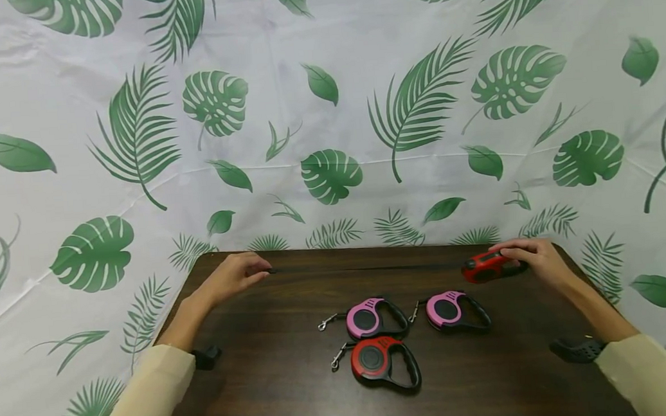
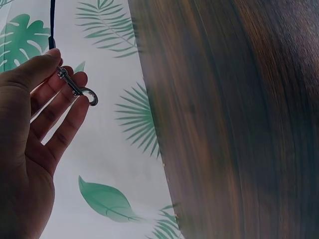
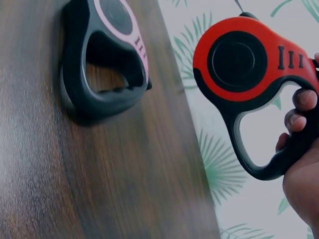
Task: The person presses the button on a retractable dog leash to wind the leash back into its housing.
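My right hand [image 1: 536, 258] grips the black handle of a red retractable dog leash [image 3: 238, 62], held up over the table's right side. In the left wrist view, my left hand [image 2: 45, 104] pinches the cord end by the metal clip [image 2: 75, 85], which lies across its fingers. Between the two hands the thin dark cord [image 1: 366, 269] is drawn out in a nearly straight line. On the table below lie two pink leashes, one in the middle [image 1: 364, 320] and one to its right [image 1: 446, 309]. A second red leash [image 1: 372, 358] rests just in front of the middle one.
The dark wooden table [image 1: 276, 392] has its far edge near a white cloth [image 1: 275, 38] printed with green leaves. Metal clips of the lying leashes point left. A dark strap [image 1: 577, 350] is at my right wrist.
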A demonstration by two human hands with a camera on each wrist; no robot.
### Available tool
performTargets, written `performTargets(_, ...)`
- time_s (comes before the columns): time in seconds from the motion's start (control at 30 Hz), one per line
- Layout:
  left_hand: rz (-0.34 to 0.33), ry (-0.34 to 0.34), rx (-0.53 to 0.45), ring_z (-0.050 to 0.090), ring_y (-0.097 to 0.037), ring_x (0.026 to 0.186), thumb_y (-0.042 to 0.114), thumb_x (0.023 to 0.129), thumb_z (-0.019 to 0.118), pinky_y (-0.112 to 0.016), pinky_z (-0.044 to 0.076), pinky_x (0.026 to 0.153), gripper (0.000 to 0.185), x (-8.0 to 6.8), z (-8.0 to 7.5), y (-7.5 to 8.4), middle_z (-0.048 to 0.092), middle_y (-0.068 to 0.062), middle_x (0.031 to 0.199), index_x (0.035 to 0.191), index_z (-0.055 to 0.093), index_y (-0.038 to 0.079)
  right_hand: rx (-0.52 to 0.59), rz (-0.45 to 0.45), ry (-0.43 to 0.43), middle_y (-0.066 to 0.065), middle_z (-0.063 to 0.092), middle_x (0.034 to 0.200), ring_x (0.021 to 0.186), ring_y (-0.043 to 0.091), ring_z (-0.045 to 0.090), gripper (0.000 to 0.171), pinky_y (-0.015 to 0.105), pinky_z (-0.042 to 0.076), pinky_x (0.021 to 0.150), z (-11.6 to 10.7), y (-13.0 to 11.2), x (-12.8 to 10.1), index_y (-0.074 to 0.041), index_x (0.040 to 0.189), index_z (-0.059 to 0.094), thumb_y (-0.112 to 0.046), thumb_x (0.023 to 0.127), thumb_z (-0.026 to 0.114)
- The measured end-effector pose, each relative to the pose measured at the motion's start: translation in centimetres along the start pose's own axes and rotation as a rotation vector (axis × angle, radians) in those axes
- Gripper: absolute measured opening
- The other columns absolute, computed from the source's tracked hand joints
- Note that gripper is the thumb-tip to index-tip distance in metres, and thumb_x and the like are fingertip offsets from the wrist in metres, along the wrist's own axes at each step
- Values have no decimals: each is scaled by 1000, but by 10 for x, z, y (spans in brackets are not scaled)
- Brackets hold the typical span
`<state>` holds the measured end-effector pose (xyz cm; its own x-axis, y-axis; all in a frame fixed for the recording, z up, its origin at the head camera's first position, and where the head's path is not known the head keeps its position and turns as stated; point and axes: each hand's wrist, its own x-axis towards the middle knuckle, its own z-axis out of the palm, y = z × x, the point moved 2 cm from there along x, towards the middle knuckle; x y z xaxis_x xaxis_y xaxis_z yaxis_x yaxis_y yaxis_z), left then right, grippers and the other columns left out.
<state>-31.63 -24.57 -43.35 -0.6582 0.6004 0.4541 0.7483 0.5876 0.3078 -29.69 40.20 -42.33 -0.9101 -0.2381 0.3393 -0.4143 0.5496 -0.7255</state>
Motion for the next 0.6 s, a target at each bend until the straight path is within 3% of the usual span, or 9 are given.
performTargets(0.23, -40, -38, -34, 74, -22, 84, 5, 93, 80, -40, 62, 73, 13, 5, 3, 7, 76, -9, 96, 104, 78, 0, 3, -5, -5, -27, 69, 113, 93, 5, 61, 25, 21, 49, 76, 8, -4, 4, 3, 121, 76, -11, 108, 60)
performTargets(0.6, -22, -33, -45, 72, -19, 81, 3, 92, 82, -38, 61, 72, 13, 13, 10, 10, 76, -8, 94, 103, 78, -1, 25, 2, -14, -26, 70, 112, 92, 7, 62, 26, 21, 51, 77, 20, -13, 8, 2, 123, 75, -13, 108, 61)
